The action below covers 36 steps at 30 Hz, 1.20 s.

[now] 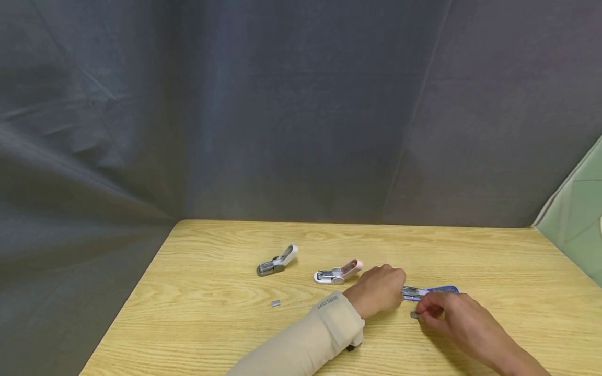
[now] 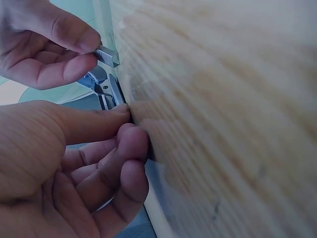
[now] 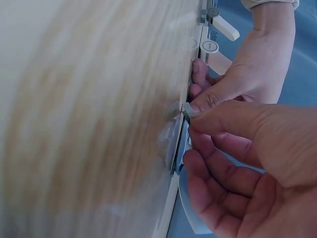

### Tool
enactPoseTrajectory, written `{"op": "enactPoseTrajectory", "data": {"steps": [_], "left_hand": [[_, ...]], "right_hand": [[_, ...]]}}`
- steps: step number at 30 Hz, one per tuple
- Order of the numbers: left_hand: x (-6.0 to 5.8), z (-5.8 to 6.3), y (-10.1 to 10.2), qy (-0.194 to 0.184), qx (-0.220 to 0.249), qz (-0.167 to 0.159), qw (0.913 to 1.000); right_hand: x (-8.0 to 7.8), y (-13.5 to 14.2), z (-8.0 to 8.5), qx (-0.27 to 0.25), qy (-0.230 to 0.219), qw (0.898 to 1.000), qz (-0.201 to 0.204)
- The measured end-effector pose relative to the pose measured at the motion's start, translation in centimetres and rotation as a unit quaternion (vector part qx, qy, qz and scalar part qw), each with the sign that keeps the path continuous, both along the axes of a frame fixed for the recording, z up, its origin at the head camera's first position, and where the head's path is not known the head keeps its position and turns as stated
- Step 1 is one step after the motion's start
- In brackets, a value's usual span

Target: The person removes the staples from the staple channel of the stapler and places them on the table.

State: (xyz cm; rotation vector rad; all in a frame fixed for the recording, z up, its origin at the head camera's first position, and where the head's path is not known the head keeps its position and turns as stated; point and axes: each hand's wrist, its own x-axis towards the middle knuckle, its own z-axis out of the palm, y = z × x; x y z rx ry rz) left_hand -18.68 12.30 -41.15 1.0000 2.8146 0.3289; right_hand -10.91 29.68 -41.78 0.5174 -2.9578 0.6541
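Observation:
A blue stapler (image 1: 444,289) lies opened out on the table, its metal staple channel facing up. My left hand (image 1: 382,287) holds its front end between thumb and curled fingers; that end is hidden behind the hand. Between thumb and forefinger, my right hand (image 1: 463,318) pinches a short strip of staples (image 2: 106,56), just above the tabletop and on the near side of the stapler. In the right wrist view the same staple strip (image 3: 186,112) shows at the right thumb's tip, close to the left hand.
Left of the hands, a pink and white stapler (image 1: 329,275) and a grey and white stapler (image 1: 271,267) stand with their tops raised. Another small staple strip (image 1: 275,303) lies on the wooden table (image 1: 202,308). A dark curtain (image 1: 301,115) hangs behind.

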Motion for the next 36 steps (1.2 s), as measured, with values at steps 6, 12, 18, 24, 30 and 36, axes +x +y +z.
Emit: {"op": "enactPoseTrajectory", "data": {"steps": [6,12,18,24,30,36], "left_hand": [[0.1,0.1,0.0,0.002,0.000,0.002,1.0000],[0.3,0.0,0.1,-0.007,-0.003,0.008,0.9999],[0.4,-0.1,0.2,0.016,-0.010,-0.005,0.9998],[0.5,-0.1,0.0,0.030,-0.016,-0.005,0.9994],[0.9,0.3,-0.3,0.052,-0.019,-0.013,0.9984],[2.0,1.5,-1.4,0.101,-0.017,-0.050,0.9935]], "right_hand": [[-0.2,0.3,-0.1,0.007,-0.003,1.000,0.011],[-0.2,0.5,-0.3,0.007,-0.010,1.000,0.013],[-0.2,0.7,-0.4,0.002,-0.021,1.000,0.019],[-0.3,0.7,-0.3,0.004,-0.032,0.999,0.010],[-0.2,0.5,0.0,0.004,-0.028,1.000,0.010],[0.1,0.1,0.3,-0.006,0.002,1.000,0.014]]}}
